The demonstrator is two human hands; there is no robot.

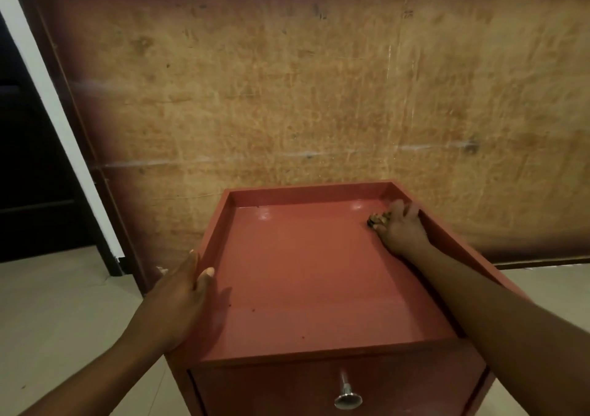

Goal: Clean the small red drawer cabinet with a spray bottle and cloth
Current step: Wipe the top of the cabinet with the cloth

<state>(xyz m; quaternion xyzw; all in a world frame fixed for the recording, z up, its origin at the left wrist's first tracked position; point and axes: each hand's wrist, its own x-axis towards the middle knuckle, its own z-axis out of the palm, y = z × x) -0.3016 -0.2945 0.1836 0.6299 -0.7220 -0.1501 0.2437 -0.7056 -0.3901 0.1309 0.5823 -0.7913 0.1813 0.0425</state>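
The small red drawer cabinet (306, 275) stands right below me, its recessed top ringed by a raised rim on three sides. My left hand (183, 294) grips the left rim, thumb inside and fingers over the outer side. My right hand (399, 229) reaches into the far right corner of the top and presses a small crumpled patterned cloth (378, 218) onto the surface. A wet shine shows near the far edge of the top. The top drawer front carries a round metal knob (347, 398). No spray bottle is in view.
A large worn brown board (303, 80) stands upright just behind the cabinet. A white door frame (60, 122) and a dark opening lie to the left. Pale floor tiles (64, 313) surround the cabinet on both sides.
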